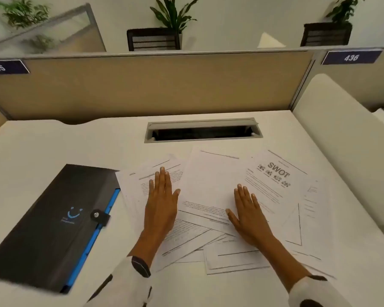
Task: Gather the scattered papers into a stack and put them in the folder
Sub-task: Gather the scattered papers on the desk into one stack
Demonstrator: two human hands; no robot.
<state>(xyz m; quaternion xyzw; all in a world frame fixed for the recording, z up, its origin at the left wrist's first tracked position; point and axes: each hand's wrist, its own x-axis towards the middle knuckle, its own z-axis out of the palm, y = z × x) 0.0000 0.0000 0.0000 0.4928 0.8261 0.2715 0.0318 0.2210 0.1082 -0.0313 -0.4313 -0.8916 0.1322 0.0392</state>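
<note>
Several white printed papers (pixel 208 187) lie fanned and overlapping across the middle and right of the white desk (pixel 42 151); one at the right reads "SWOT" (pixel 277 173). A dark folder (pixel 51 227) with a blue edge and a snap strap lies closed at the left, its right edge touching the leftmost sheet. My left hand (pixel 162 204) rests flat, fingers extended, on the left sheets. My right hand (pixel 247 211) lies flat on the central sheet. Neither hand grips anything.
A grey cable slot (pixel 203 129) with its lid up sits behind the papers. A beige partition (pixel 142 85) bounds the desk at the back, with labels 435 and 436. A white side panel (pixel 341 140) rises at the right.
</note>
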